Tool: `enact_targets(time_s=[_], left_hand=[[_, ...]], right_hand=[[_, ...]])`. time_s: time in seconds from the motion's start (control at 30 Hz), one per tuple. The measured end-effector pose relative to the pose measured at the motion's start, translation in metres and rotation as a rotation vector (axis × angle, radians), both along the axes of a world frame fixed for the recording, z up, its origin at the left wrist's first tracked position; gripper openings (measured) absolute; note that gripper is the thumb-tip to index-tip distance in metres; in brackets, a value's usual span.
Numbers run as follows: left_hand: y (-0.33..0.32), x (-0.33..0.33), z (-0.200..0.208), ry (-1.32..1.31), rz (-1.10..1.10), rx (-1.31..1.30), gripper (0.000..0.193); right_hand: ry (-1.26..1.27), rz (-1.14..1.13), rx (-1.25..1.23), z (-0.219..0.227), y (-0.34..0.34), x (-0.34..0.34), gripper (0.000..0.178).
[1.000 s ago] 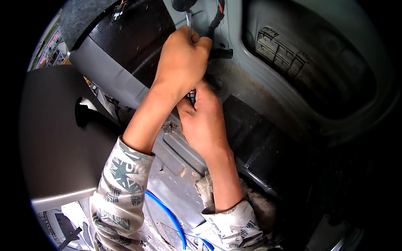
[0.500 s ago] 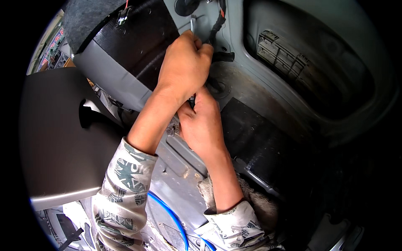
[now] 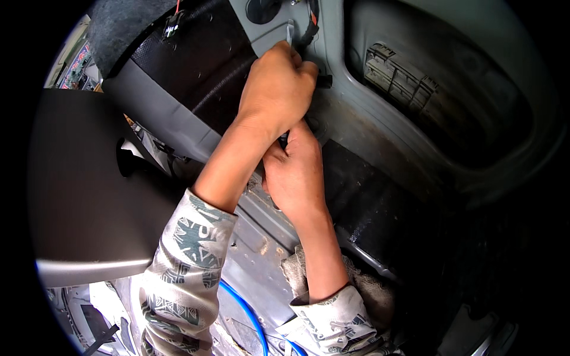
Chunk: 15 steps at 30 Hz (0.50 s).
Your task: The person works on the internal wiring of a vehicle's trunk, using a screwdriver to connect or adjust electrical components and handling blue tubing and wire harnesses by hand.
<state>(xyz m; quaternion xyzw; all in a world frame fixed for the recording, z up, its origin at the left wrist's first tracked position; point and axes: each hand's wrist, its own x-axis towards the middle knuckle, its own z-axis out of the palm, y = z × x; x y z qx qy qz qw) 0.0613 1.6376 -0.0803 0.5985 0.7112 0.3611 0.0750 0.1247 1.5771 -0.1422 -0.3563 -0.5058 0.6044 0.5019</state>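
Observation:
My left hand [image 3: 278,89] is closed around a flat-blade screwdriver [image 3: 290,32]; its bright metal tip sticks up past my fingers, and its handle is hidden. Just below, my right hand [image 3: 298,169] is closed, its fingertips tucked under the left hand. A small dark piece shows by the right thumb, but I cannot make out what it is. A black taped wiring harness [image 3: 312,29] runs down the grey metal body panel [image 3: 332,110] beside the left hand. Near the left knuckles pokes a short black tube-like end [image 3: 325,81].
A large oval recess [image 3: 439,89] with a ribbed vent [image 3: 401,77] lies to the right. Black sheet pads [image 3: 362,196] cover parts of the metal. At left stands a dark trim panel [image 3: 95,190]. A blue hose [image 3: 246,311] and a rough fabric piece [image 3: 371,288] lie below.
Both hands have moved a little to the right together, carrying the screwdriver tip along. Their grips look the same.

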Motion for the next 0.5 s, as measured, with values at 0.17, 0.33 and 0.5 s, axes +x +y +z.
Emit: enact_targets(time_s=[0.17,0.33,0.5], left_hand=[[-0.003,-0.003,0.001,-0.122,0.010,0.026,0.025],[-0.003,-0.003,-0.002,-0.114,0.012,0.073,0.022],[-0.016,0.011,0.018,-0.110,-0.085,0.343,0.016]], right_hand=[[-0.098,-0.135,0.287,-0.007,0.001,-0.003,0.032],[-0.055,-0.001,0.084,-0.007,0.002,0.001,0.033],[0.039,-0.093,0.253,-0.009,-0.001,-0.002,0.032]])
